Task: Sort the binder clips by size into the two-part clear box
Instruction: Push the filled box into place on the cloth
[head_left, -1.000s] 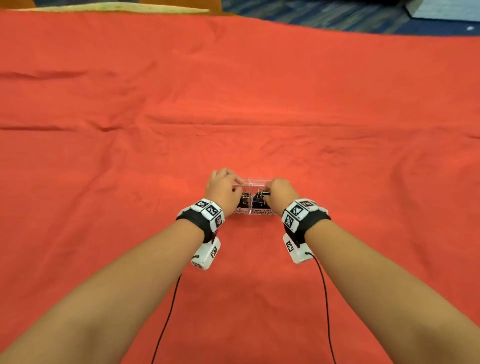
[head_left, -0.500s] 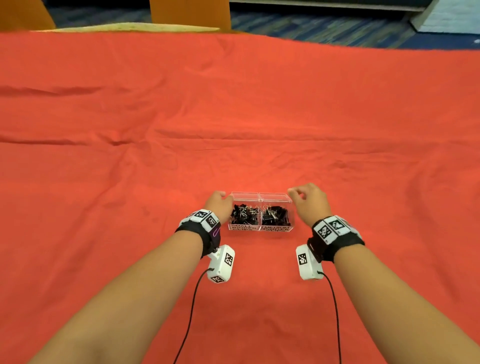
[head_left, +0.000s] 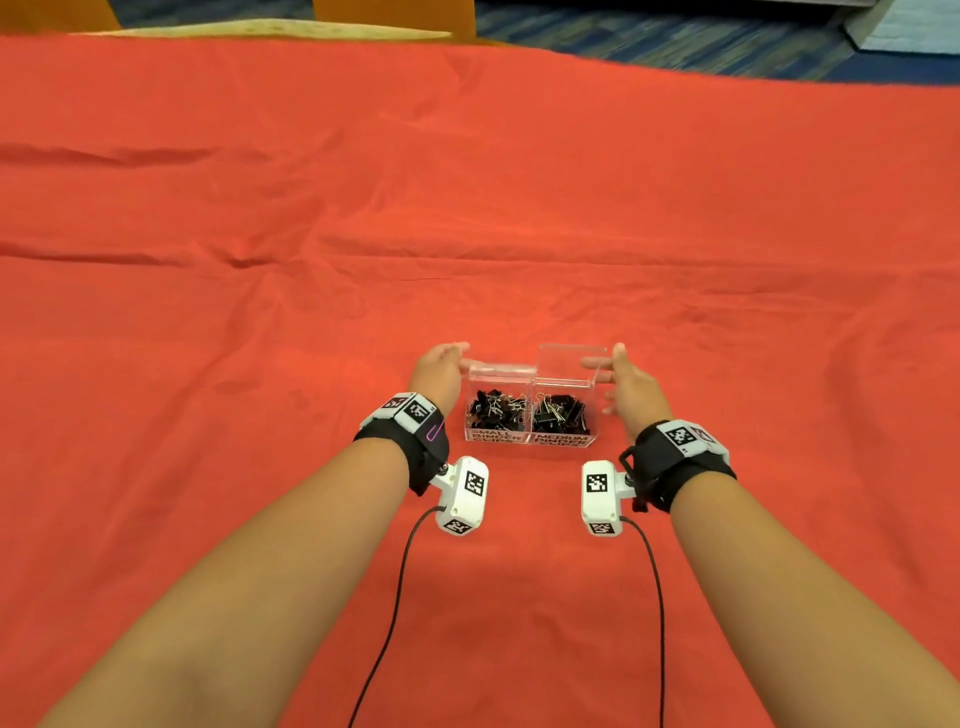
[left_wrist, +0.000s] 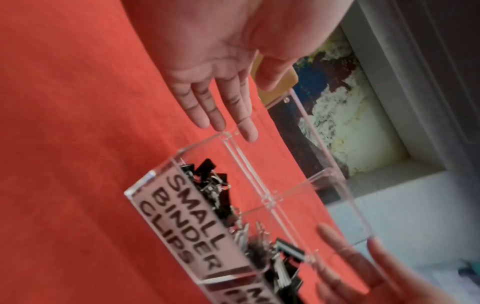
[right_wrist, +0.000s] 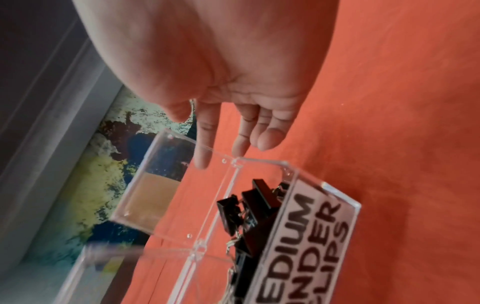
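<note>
The clear two-part box (head_left: 531, 440) sits on the red cloth between my hands. Its left part, labelled SMALL BINDER CLIPS (left_wrist: 192, 216), holds small black clips (head_left: 496, 410). The right part, labelled MEDIUM (right_wrist: 306, 236), holds larger black clips (head_left: 561, 415). Both clear lids are raised, the right lid (head_left: 571, 364) higher than the left lid (head_left: 501, 368). My left hand (head_left: 452, 356) is at the box's left back corner, fingers straight, tips by the lid hinge (left_wrist: 226, 131). My right hand (head_left: 613, 364) is at the right lid's edge, fingers straight, holding nothing.
Wrinkled red cloth (head_left: 311, 260) covers the whole table around the box. The table's far edge runs along the top, with orange furniture (head_left: 395, 15) and blue carpet (head_left: 675, 47) beyond. Two black cables (head_left: 395, 597) trail from the wrist cameras toward me.
A second ago both hands were curled over the box top. They have since moved out to its sides with fingers straightened, and both lids have swung up.
</note>
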